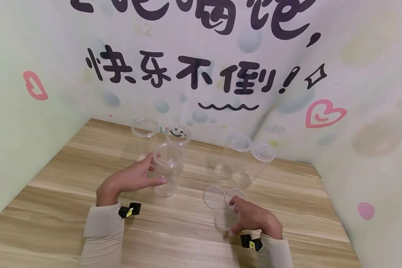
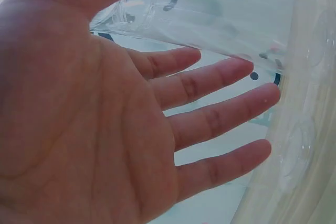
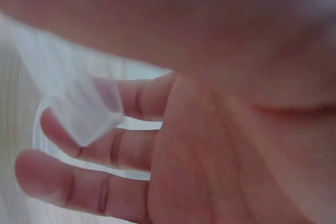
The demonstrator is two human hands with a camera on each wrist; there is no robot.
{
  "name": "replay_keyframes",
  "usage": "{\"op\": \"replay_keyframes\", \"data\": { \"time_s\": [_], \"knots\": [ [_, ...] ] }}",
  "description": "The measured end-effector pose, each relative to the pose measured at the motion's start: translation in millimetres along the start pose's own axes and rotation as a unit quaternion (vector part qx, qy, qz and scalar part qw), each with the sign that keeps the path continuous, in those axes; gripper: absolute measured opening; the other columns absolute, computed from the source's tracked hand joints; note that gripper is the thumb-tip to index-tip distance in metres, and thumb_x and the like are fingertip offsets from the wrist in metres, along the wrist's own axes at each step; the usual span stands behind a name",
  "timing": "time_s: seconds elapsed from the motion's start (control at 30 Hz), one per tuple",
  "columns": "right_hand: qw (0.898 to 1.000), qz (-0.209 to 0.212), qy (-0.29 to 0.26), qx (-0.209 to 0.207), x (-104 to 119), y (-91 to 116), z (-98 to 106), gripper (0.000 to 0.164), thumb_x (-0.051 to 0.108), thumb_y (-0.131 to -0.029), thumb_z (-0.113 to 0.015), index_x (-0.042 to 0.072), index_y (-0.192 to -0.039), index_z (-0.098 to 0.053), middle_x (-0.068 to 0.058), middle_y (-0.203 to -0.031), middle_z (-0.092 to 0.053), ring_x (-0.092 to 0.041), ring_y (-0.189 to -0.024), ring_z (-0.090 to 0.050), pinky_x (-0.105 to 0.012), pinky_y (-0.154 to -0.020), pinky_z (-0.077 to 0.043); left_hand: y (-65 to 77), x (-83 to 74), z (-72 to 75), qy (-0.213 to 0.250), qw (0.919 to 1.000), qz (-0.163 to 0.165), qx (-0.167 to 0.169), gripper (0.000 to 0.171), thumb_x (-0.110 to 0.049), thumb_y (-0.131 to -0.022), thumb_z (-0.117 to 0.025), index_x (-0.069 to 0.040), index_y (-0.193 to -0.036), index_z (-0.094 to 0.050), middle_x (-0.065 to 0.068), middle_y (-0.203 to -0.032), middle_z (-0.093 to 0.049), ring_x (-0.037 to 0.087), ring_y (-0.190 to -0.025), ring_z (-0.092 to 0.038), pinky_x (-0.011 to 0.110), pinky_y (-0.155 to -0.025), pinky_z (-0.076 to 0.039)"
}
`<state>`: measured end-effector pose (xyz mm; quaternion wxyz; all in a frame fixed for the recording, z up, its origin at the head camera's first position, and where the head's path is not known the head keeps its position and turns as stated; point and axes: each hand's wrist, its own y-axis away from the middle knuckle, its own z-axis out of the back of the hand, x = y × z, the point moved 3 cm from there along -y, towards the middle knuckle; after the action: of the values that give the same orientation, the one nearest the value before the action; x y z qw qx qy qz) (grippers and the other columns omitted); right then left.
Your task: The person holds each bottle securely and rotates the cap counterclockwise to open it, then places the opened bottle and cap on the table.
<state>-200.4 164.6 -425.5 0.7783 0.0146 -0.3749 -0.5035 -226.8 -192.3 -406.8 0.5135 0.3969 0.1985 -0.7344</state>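
Observation:
In the head view, my left hand (image 1: pixel 134 178) is at a clear, lidless plastic jar (image 1: pixel 167 182), thumb at its near side and fingers at its far side. The left wrist view shows that hand's fingers (image 2: pixel 220 121) straight and spread, some beside the jar wall. My right hand (image 1: pixel 256 217) pinches a clear round lid (image 1: pixel 225 219) by its edge, above the table. In the right wrist view, the lid's translucent rim (image 3: pixel 86 116) crosses in front of the curled fingers. Two more lids (image 1: pixel 214 197) lie flat just beyond, one partly covered by the right fingers.
Two other clear jars without lids (image 1: pixel 144 127) stand behind the left hand. Farther right, a pair of lidded jars (image 1: pixel 239 143) stands side by side near the back edge. A printed cloth wall (image 1: pixel 194 96) rises behind the wooden table (image 1: pixel 174 238).

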Motion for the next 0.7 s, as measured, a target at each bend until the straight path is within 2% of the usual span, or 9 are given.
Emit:
{"op": "replay_keyframes", "data": {
  "time_s": [0.2, 0.33, 0.4, 0.53, 0.57, 0.63, 0.7],
  "knots": [
    [0.999, -0.035, 0.016, -0.014, 3, -3, -3, 0.074, 0.016, -0.061, -0.093, 0.005, -0.120, -0.050, -0.011, -0.108, -0.059, -0.025, -0.096, -0.058, -0.043, -0.087, -0.046, 0.8, 0.1, -0.4, -0.016, 0.9998, 0.000, 0.007, 0.085, -0.047, -0.093, -0.064, 0.000, -0.150, -0.022, 0.029, -0.141, -0.045, 0.044, -0.131, -0.046, 0.059, -0.103, -0.041],
    [0.996, -0.060, 0.053, -0.031, 4, -6, -5, 0.077, 0.017, -0.058, -0.095, 0.006, -0.120, -0.051, -0.010, -0.109, -0.051, -0.023, -0.092, -0.056, -0.043, -0.085, -0.048, 3.0, 1.1, -1.7, -0.018, 0.9993, 0.005, 0.033, 0.082, -0.042, -0.093, -0.066, 0.004, -0.147, -0.025, 0.031, -0.138, -0.047, 0.044, -0.128, -0.048, 0.058, -0.104, -0.041],
    [0.995, -0.072, 0.067, -0.036, 4, -8, -7, 0.079, 0.019, -0.058, -0.096, 0.006, -0.120, -0.050, -0.010, -0.108, -0.046, -0.023, -0.090, -0.056, -0.043, -0.084, -0.049, 5.2, 1.0, -2.6, -0.021, 0.9979, 0.020, 0.057, 0.081, -0.041, -0.094, -0.066, 0.007, -0.146, -0.027, 0.032, -0.138, -0.048, 0.044, -0.127, -0.049, 0.058, -0.104, -0.041],
    [0.992, -0.088, 0.078, -0.043, 4, -10, -9, 0.081, 0.019, -0.056, -0.097, 0.007, -0.120, -0.050, -0.010, -0.107, -0.044, -0.024, -0.089, -0.055, -0.043, -0.084, -0.049, 10.7, -2.0, -3.9, -0.046, 0.9928, 0.062, 0.092, 0.072, -0.041, -0.093, -0.066, 0.008, -0.138, -0.042, 0.028, -0.130, -0.056, 0.038, -0.118, -0.057, 0.053, -0.097, -0.048],
    [0.992, -0.090, 0.080, -0.045, 4, -10, -10, 0.081, 0.018, -0.055, -0.098, 0.006, -0.120, -0.050, -0.010, -0.106, -0.044, -0.024, -0.089, -0.055, -0.043, -0.084, -0.049, 12.1, -3.2, -3.9, -0.055, 0.9914, 0.069, 0.097, 0.066, -0.042, -0.092, -0.067, 0.006, -0.133, -0.048, 0.024, -0.125, -0.060, 0.034, -0.112, -0.060, 0.050, -0.093, -0.050],
    [0.991, -0.093, 0.084, -0.049, 4, -11, -10, 0.082, 0.018, -0.054, -0.098, 0.006, -0.120, -0.051, -0.010, -0.106, -0.044, -0.024, -0.090, -0.055, -0.043, -0.084, -0.049, 14.0, -6.1, -4.5, -0.069, 0.9891, 0.079, 0.104, 0.047, -0.041, -0.091, -0.068, 0.001, -0.112, -0.060, 0.011, -0.100, -0.065, 0.023, -0.090, -0.061, 0.040, -0.076, -0.052],
    [0.990, -0.096, 0.087, -0.050, 5, -12, -11, 0.082, 0.018, -0.054, -0.098, 0.006, -0.120, -0.051, -0.011, -0.106, -0.043, -0.024, -0.089, -0.055, -0.043, -0.083, -0.050, 15.3, -9.2, -5.2, -0.075, 0.9875, 0.079, 0.115, 0.034, -0.039, -0.092, -0.067, -0.006, -0.087, -0.062, 0.000, -0.075, -0.056, 0.014, -0.068, -0.051, 0.031, -0.060, -0.044]
  ]
}}
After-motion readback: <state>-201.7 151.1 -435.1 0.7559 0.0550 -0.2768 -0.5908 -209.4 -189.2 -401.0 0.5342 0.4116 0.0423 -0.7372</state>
